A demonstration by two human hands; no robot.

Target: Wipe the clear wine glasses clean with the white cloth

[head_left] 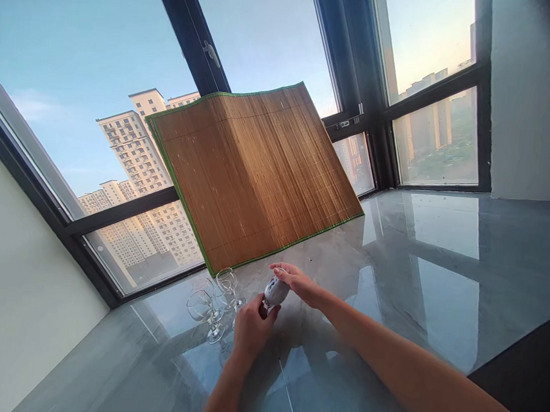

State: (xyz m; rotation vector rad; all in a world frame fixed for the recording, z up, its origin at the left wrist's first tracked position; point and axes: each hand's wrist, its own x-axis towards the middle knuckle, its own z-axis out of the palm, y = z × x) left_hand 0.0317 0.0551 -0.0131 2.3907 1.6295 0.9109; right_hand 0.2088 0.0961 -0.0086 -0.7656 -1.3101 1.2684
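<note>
A wine glass [276, 291] is held tilted between my two hands, its bowl looking whitish with dark patches; whether a cloth is inside it I cannot tell. My left hand [253, 326] is closed round the stem end, and the foot is mostly hidden by the fingers. At the upper rim, my right hand [296, 282] rests its bent fingers and thumb against the bowl. Just left of my left hand, several clear wine glasses stand upright in a group, among them a front glass [201, 306] and a rear glass [227, 281].
A brown bamboo mat [258, 175] with green edging leans against the window behind the glasses. The shiny grey marble ledge [343, 306] spreads around my arms. Dark window frames [354, 64] stand behind, with white walls [30, 280] at either side.
</note>
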